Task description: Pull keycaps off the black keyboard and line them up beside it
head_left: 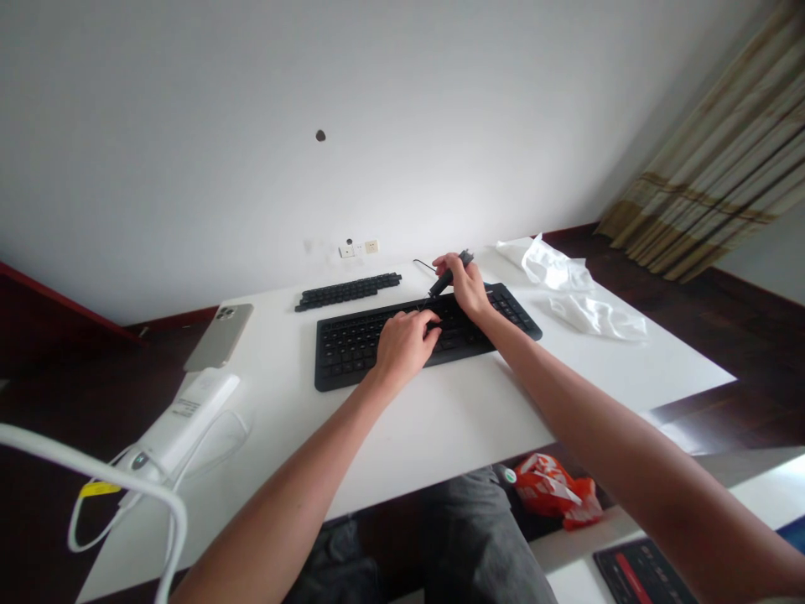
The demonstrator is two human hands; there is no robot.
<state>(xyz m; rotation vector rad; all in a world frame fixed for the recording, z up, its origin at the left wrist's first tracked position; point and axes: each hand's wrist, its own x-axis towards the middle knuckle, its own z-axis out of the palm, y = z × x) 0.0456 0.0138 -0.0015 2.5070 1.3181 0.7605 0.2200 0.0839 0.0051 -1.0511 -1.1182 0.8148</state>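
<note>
A black keyboard point(352, 346) lies on the white desk in front of me. My left hand point(406, 340) rests over its middle, thumb and forefinger closed together at a dark spot among the keys. What they pinch, if anything, blends into the keyboard. In my right hand point(462, 281) is a black stick-shaped tool point(442, 283), tilted over the keyboard's back edge. Its upper end looks bristly, and a thin wire seems to come from its lower end near my left fingers. Behind the keyboard, black keycaps point(349, 292) stand lined up in rows.
A phone point(220, 335) and a white power strip point(182, 415) with cables lie on the left. Crumpled clear plastic point(557, 267) covers the desk's right side. Below the front edge are an orange bag point(553, 491) and a dark box point(641, 575). A wall stands behind the desk.
</note>
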